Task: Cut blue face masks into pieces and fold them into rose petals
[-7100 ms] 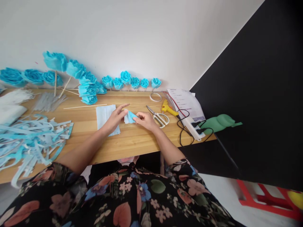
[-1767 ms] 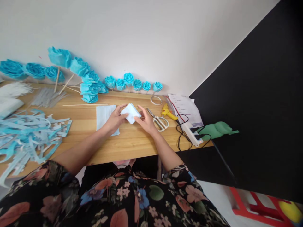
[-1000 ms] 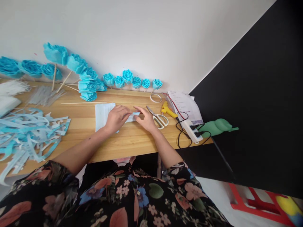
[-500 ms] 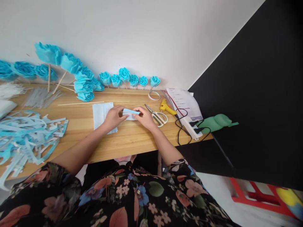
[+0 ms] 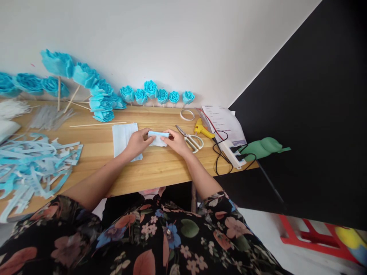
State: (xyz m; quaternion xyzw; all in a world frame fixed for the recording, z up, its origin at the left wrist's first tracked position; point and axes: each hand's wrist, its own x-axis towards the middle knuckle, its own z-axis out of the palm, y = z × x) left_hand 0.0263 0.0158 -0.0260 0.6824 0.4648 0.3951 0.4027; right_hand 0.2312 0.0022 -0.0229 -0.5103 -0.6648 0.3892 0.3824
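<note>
At centre frame, our left hand (image 5: 138, 140) and right hand (image 5: 177, 140) each pinch an end of the paper (image 5: 158, 134), seemingly already folded to a narrow strip, while the stack (image 5: 122, 133) beside it lies unfolded.

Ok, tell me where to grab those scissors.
Grip the scissors by the white handle loops, coming from the near right: the loops face that way, while the shut blades point far-left, beside the right hand holding the folded paper.
</note>
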